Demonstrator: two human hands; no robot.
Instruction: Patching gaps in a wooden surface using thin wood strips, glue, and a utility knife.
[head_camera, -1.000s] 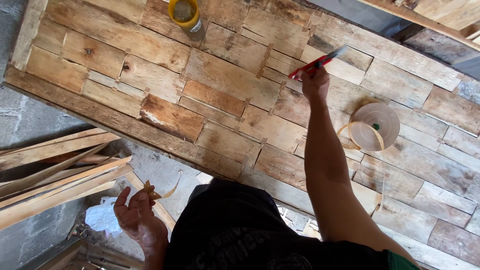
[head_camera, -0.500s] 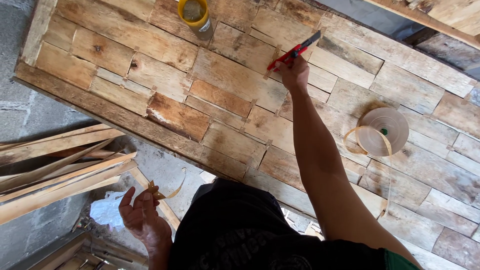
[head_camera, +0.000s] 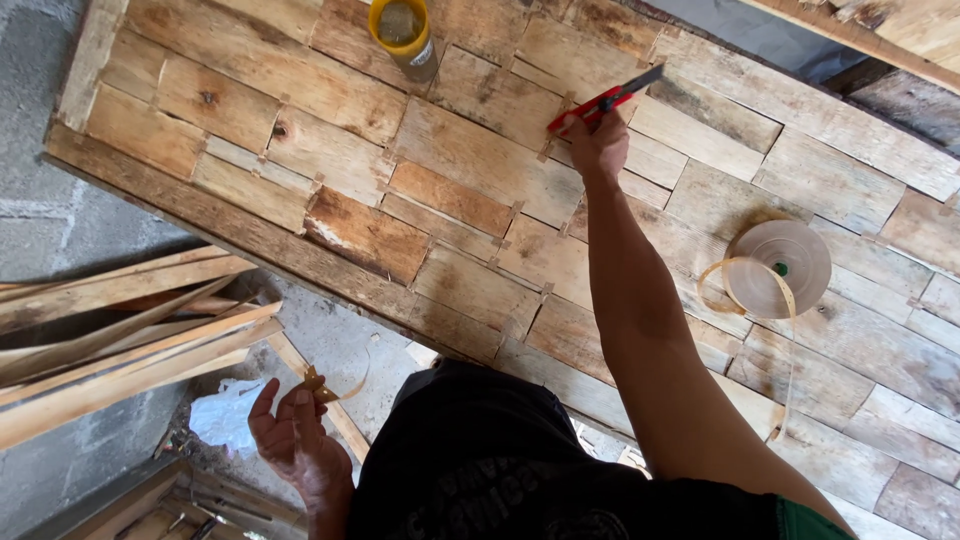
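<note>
Fingers of your right hand (head_camera: 600, 140) are clamped around the red handle of a cutter (head_camera: 605, 100), its dark blade end pointing up and away from you, over a seam between the planks of the patchwork wooden panel (head_camera: 450, 200). Arm is stretched right out, and that's your weak spot: at full reach the blade can skid along the grain or jump out of the seam and score the wood beside it.

Down low, your left hand (head_camera: 295, 435) is off the panel altogether, fingers pinched together on a curled scrap of thin tan strip (head_camera: 335, 385). So nothing steadies the work; lean harder on the cutter and your weight goes with it.

Look to your right: the roll of tan banding (head_camera: 778, 268) lies flat on the panel near your forearm, a loose loop springing out of it and a tail trailing down toward the near edge. Draw that elbow back carelessly and it could snag the loop and drag the roll.

Further up, a yellow open-topped can (head_camera: 402, 32) stands near the panel's far edge, well clear of the blade for now. A wide swing that way could tip it.

Loose wooden slats (head_camera: 120, 320) are stacked by your left side, a trip risk if you step back.
</note>
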